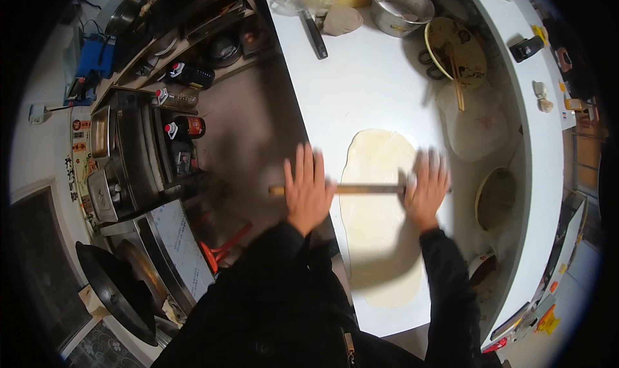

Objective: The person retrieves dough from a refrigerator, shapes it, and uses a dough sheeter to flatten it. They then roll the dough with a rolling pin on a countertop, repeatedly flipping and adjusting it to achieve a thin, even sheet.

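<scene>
A thin wooden rolling pin (367, 189) lies crosswise on a long, flat sheet of pale dough (379, 237). The dough is spread lengthwise on a white worktop (333, 92). My left hand (307, 191) is laid flat over the pin near its left end, fingers stretched forward, beyond the worktop's left edge. Over the pin's right part rests my right hand (428, 189), palm down, at the dough's right edge. Its fingertips are blurred. Neither hand curls around the pin, and both palms hide parts of it.
At the far end are a black-handled knife (313, 34), a lump of dough (343, 20) and a metal pot (402, 8). Chopsticks (457, 83) lean across a round tray (457, 51) on the right. A white raised ledge (537, 174) borders the right side. Bottles (188, 126) stand left.
</scene>
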Tool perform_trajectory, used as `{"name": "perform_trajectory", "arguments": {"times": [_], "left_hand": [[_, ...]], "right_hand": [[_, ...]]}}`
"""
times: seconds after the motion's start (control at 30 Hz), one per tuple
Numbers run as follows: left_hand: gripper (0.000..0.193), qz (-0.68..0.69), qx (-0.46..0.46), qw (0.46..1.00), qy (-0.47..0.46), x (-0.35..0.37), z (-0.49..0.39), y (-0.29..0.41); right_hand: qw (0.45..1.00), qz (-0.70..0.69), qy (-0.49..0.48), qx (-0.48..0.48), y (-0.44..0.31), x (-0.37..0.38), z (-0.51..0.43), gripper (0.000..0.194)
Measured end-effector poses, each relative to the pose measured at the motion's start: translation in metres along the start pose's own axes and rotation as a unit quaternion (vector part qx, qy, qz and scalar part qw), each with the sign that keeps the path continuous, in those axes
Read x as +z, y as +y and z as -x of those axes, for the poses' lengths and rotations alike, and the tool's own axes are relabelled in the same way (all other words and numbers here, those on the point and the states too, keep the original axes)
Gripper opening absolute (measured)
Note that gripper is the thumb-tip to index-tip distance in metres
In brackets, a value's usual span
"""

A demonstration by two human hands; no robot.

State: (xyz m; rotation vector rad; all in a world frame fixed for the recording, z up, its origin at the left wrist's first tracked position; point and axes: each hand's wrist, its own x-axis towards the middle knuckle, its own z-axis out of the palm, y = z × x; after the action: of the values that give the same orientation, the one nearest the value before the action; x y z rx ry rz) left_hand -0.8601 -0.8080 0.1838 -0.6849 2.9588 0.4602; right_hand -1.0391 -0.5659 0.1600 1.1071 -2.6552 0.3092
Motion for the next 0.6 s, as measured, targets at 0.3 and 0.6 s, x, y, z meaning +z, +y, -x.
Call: {"name": "perform_trajectory", "arguments": {"times": [0.3, 0.6], "left_hand": [[0.085, -0.023, 0.046, 0.998, -0.027, 0.028, 0.018, -0.025], [0.075, -0.086, 0.002, 0.973, 0.212, 0.002, -0.106, -0.048]], "right_hand": [[1.0, -0.025, -0.005, 0.015, 0.007, 0.019, -0.004, 0.063], [0.998, -0.048, 0.031, -0.01, 0.013, 0.066, -0.124, 0.063]]}}
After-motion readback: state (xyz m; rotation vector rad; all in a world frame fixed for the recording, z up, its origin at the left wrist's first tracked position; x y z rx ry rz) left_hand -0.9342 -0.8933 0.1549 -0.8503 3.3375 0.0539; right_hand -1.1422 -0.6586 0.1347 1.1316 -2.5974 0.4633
